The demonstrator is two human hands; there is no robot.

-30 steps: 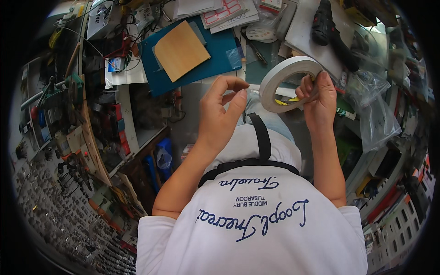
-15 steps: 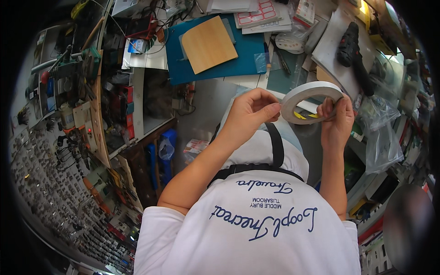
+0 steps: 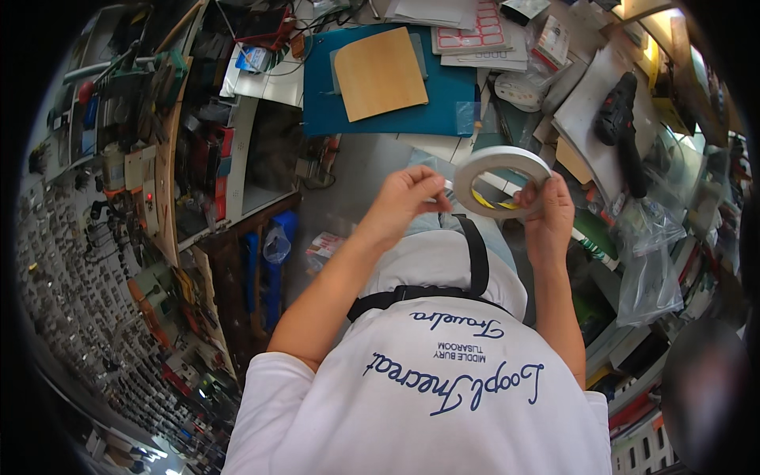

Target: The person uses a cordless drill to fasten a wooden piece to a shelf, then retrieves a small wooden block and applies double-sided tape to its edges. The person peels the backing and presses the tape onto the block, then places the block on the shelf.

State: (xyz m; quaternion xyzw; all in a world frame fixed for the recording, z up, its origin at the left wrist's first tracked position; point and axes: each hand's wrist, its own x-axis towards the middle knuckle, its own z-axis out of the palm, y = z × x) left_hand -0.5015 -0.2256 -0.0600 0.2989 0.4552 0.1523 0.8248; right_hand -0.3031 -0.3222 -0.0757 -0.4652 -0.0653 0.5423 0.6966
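Cluttered workbench (image 3: 281, 89), blue-lettered shirt (image 3: 419, 388), left fingers (image 3: 426, 187) pinching tape end (image 3: 449, 185), right fingers (image 3: 553, 195) gripping tape roll (image 3: 465, 177)

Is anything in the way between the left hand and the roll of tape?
Nothing visible blocks the left hand from the roll of tape; only a short pale strip, possibly the tape's loose end, shows between them. The right hand holds the roll's right side.
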